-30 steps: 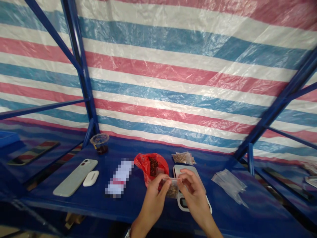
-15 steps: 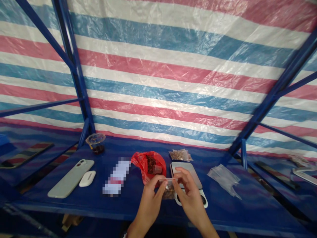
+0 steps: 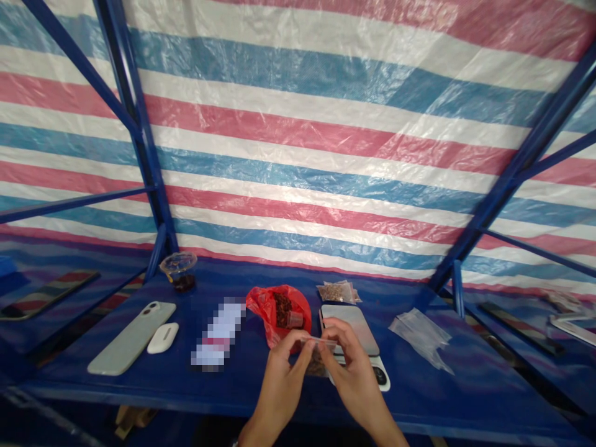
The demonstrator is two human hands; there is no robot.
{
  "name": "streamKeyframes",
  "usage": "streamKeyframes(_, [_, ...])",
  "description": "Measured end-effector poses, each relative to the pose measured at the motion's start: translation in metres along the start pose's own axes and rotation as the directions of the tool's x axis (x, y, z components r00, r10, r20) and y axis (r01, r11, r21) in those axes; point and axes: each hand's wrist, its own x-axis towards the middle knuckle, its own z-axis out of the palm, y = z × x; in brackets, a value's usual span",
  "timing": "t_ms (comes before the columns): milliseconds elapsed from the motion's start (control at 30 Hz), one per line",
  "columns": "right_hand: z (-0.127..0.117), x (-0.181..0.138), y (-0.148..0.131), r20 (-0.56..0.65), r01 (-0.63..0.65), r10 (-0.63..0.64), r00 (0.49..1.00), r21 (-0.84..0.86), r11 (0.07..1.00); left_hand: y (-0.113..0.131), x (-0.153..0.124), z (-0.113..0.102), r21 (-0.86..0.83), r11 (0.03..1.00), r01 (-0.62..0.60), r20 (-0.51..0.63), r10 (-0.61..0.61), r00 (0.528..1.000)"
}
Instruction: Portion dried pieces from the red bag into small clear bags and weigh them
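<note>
Between my two hands is a small clear zip bag (image 3: 318, 366) with brown bits inside. My left hand (image 3: 289, 366) pinches its top edge on the left. On the right side of that edge, my right hand (image 3: 347, 363) pinches it with thumb and fingers. Just beyond the hands lies an open red plastic bag (image 3: 265, 304), holding brown dried pieces and a small clear cup (image 3: 295, 320). A digital scale (image 3: 356, 329) with a flat plate sits partly behind my right hand. Filled small bags (image 3: 338, 292) lie behind the scale.
Flat clear bags (image 3: 421, 335) lie to the right on the blue table (image 3: 465, 397). To the left are a phone (image 3: 133, 338), a white earbud case (image 3: 162, 338), a blurred-out rectangle (image 3: 218, 335) and a plastic cup (image 3: 180, 273) of dark liquid. Blue posts (image 3: 149, 155) stand before striped sheeting.
My right hand's fingers have slid left along the bag's top edge, toward my left hand. The view has shifted very slightly; the other things stay put.
</note>
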Motion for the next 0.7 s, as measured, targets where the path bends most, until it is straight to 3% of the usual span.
streamKeyframes(467, [-0.002, -0.002, -0.008, -0.035, 0.06, -0.064, 0.997, -0.097, 0.994, 0.001, -0.001, -0.001, -0.009, 1.0, 0.011, 0.026, -0.011, 1.0])
streamKeyframes(700, [0.004, 0.0, -0.017, 0.03, 0.074, -0.072, 0.997, -0.086, 0.994, -0.002, -0.001, -0.002, 0.196, 0.978, -0.072, -0.073, 0.088, 0.993])
